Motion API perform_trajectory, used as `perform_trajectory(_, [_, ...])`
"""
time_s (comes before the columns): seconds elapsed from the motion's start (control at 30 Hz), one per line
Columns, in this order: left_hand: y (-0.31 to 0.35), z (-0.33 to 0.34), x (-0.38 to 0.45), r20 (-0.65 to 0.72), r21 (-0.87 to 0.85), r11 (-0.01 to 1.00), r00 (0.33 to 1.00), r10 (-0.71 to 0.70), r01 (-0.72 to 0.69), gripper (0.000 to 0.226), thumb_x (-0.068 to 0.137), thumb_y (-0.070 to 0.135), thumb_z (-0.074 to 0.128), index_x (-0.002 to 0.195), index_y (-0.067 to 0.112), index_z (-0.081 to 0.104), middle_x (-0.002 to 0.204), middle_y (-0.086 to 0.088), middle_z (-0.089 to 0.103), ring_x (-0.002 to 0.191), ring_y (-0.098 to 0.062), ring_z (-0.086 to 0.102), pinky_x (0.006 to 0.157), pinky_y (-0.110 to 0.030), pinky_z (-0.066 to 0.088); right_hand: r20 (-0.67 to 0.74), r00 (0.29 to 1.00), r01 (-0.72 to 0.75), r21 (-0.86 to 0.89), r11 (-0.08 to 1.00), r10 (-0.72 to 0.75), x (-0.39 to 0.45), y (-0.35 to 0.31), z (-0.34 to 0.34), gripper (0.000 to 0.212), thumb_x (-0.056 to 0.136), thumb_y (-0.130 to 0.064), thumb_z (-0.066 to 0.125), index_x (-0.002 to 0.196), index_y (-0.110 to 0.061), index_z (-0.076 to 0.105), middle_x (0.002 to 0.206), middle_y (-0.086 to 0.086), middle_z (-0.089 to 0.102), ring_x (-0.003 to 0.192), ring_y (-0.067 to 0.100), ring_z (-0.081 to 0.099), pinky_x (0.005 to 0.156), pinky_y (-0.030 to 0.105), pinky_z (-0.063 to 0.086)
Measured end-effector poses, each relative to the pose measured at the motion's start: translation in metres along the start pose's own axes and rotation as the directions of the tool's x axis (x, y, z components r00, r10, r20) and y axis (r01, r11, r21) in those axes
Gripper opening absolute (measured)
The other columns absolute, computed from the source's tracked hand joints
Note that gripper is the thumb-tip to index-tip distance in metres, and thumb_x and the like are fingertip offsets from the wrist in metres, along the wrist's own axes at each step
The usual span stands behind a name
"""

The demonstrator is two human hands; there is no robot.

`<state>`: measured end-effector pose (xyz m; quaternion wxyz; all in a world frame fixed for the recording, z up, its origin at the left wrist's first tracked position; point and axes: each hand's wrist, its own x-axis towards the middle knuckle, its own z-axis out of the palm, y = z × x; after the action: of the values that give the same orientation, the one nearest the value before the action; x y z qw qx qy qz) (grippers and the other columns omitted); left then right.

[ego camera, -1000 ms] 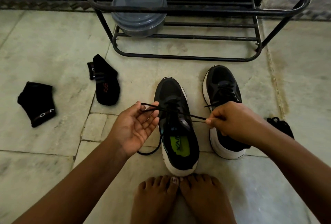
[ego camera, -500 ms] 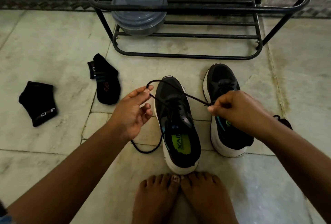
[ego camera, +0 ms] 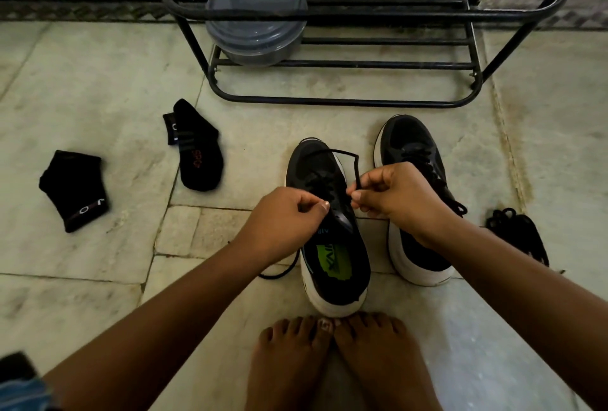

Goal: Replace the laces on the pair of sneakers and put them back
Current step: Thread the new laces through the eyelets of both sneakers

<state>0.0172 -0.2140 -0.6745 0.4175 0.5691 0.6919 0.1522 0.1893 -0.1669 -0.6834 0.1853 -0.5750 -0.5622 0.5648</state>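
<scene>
1. Over the near sneaker (ego camera: 329, 229), at the centre of the floor (ego camera: 98, 81), both hands met above the tongue, each grip pinching the black lace (ego camera: 348, 158).
2. A loop of that lace stood up toward 12 o'clock from the right hand (ego camera: 398, 195); a slack tail trailed out at 7 o'clock from under the left hand (ego camera: 289, 223).
3. Risk: I judged the loop could slip from the pinch if the pull came uneven, leaving a loose knot; the trailing tail might also drag out of reach.
4. Pose: both forearms reached in from 5 and 7 o'clock, knuckles up, fingers curled, thumbs pressed to forefingers.
5. At 2 o'clock stood the second sneaker (ego camera: 414, 200), seemingly laced; behind it the shoe rack (ego camera: 345, 101) waited.
6. A bundle of laces (ego camera: 516, 233) lay at 3 o'clock.
</scene>
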Motion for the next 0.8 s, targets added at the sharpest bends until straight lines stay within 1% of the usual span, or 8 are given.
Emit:
perform_trajectory(0.1, [0.008, -0.002, 0.005, 0.033, 0.246, 0.968, 0.999, 0.042, -0.049, 0.023, 0.091, 0.021, 0.053, 0.099, 0.019, 0.075, 0.097, -0.001, 0.073, 0.085, -0.015, 0.065, 0.078, -0.032, 0.052, 0.006, 1.000, 0.012, -0.072, 0.997, -0.011, 0.004, 0.003, 0.002, 0.010, 0.087, -0.006, 0.065, 0.083, -0.013, 0.071, 0.073, 0.004, 0.071, 0.068, 0.007, 0.067, 0.063, 0.018, 0.053])
perform_trajectory(0.17, [0.012, 0.002, 0.005, 0.058, 0.384, 0.918, 0.995, 0.086, -0.102, 0.023, 0.089, 0.021, 0.053, 0.097, 0.020, 0.075, 0.100, -0.005, 0.071, 0.091, -0.022, 0.064, 0.079, -0.036, 0.053, 0.012, 1.000, 0.015, -0.108, 0.994, -0.014, 0.006, 0.004, 0.003, 0.008, 0.087, -0.007, 0.065, 0.086, -0.011, 0.072, 0.074, 0.002, 0.071, 0.072, 0.008, 0.068, 0.068, 0.020, 0.056])
perform_trajectory(0.23, [0.012, 0.004, 0.006, 0.053, 0.486, 0.867, 0.994, 0.095, -0.109, 0.021, 0.088, 0.025, 0.056, 0.099, 0.023, 0.074, 0.102, -0.005, 0.068, 0.092, -0.024, 0.061, 0.077, -0.038, 0.053, 0.016, 1.000, 0.021, -0.131, 0.991, -0.019, 0.008, 0.004, 0.005, 0.008, 0.087, -0.008, 0.065, 0.089, -0.011, 0.072, 0.073, -0.004, 0.069, 0.067, 0.001, 0.066, 0.063, 0.015, 0.052])
perform_trajectory(0.43, [0.012, 0.003, 0.007, -0.006, 0.515, 0.855, 0.997, 0.081, -0.066, 0.018, 0.086, 0.032, 0.062, 0.101, 0.030, 0.071, 0.115, -0.001, 0.060, 0.105, -0.023, 0.054, 0.085, -0.037, 0.048, 0.044, 0.996, 0.090, -0.228, 0.969, -0.082, 0.012, 0.001, 0.007, 0.011, 0.087, -0.010, 0.066, 0.081, -0.018, 0.070, 0.069, -0.015, 0.063, 0.056, -0.014, 0.056, 0.054, 0.003, 0.040])
perform_trajectory(0.57, [0.018, 0.007, 0.004, 0.017, 0.619, 0.786, 1.000, 0.000, -0.010, 0.027, 0.091, 0.040, 0.055, 0.115, 0.032, 0.064, 0.150, -0.004, 0.028, 0.136, -0.028, 0.023, 0.105, -0.047, 0.026, 0.072, 0.991, 0.130, -0.307, 0.943, -0.113, 0.012, 0.000, 0.008, 0.014, 0.087, -0.010, 0.065, 0.079, -0.021, 0.070, 0.068, -0.015, 0.062, 0.059, -0.011, 0.057, 0.054, 0.000, 0.040])
perform_trajectory(0.67, [0.017, 0.019, 0.005, 0.088, 0.505, 0.860, 0.987, -0.135, 0.073, 0.031, 0.094, 0.035, 0.052, 0.122, 0.023, 0.058, 0.158, -0.011, 0.007, 0.144, -0.032, -0.005, 0.113, -0.052, 0.012, 0.077, 0.988, 0.153, -0.360, 0.920, -0.134, 0.013, 0.001, 0.008, 0.012, 0.087, -0.010, 0.064, 0.083, -0.019, 0.072, 0.071, -0.013, 0.062, 0.069, -0.004, 0.059, 0.060, 0.000, 0.041])
perform_trajectory(0.73, [0.012, 0.025, 0.009, 0.072, 0.298, 0.945, 0.984, -0.164, 0.136, 0.027, 0.094, 0.025, 0.052, 0.119, 0.021, 0.060, 0.156, -0.012, 0.014, 0.144, -0.030, -0.005, 0.115, -0.045, 0.012, 0.078, 0.987, 0.161, -0.384, 0.909, -0.142, 0.014, 0.003, 0.009, 0.011, 0.087, -0.011, 0.064, 0.086, -0.017, 0.073, 0.072, -0.011, 0.063, 0.071, -0.003, 0.058, 0.061, 0.000, 0.041])
perform_trajectory(0.8, [0.002, 0.028, 0.012, -0.004, 0.044, 0.984, 0.985, -0.174, 0.174, 0.028, 0.093, 0.013, 0.053, 0.117, 0.020, 0.064, 0.155, -0.008, 0.022, 0.144, -0.031, 0.007, 0.116, -0.039, 0.020, 0.077, 0.986, 0.169, -0.394, 0.903, -0.150, 0.014, 0.004, 0.009, 0.011, 0.087, -0.012, 0.065, 0.085, -0.019, 0.073, 0.071, -0.013, 0.062, 0.070, -0.003, 0.058, 0.059, 0.000, 0.040])
